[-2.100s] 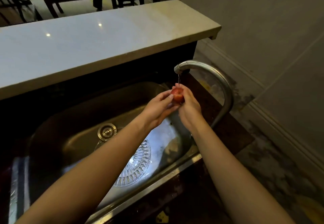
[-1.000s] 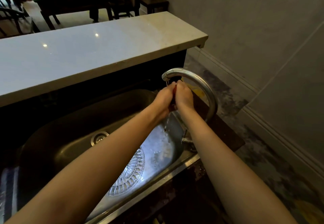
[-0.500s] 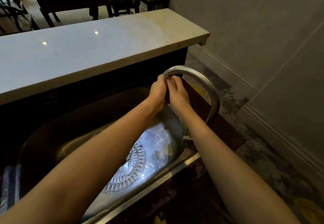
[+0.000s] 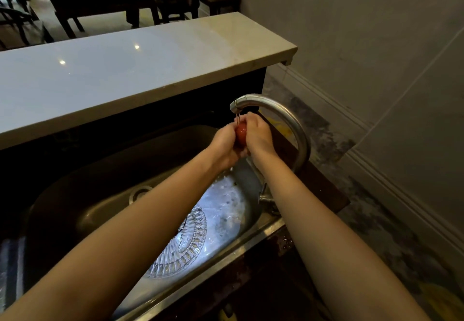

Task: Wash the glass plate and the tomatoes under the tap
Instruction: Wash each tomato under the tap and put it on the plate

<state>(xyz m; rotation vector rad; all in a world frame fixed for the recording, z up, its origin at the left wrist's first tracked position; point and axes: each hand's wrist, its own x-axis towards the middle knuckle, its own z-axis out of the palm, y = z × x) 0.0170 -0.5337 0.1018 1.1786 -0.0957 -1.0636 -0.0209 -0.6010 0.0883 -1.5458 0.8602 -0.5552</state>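
Observation:
A red tomato is held between both hands under the spout of the curved metal tap, where a thin stream of water falls on it. My left hand cups it from the left and my right hand grips it from the right. Only a strip of the tomato shows between the palms. The patterned glass plate lies flat on the bottom of the steel sink, partly hidden by my left forearm.
A raised marble counter ledge runs behind the sink. The sink drain lies left of the plate and the tap lever sticks out at the right rim. A tiled wall and skirting stand to the right.
The hands stayed under the spout, rubbing the tomato. Half a second ago they covered it completely; now they have parted a little and the red skin shows again.

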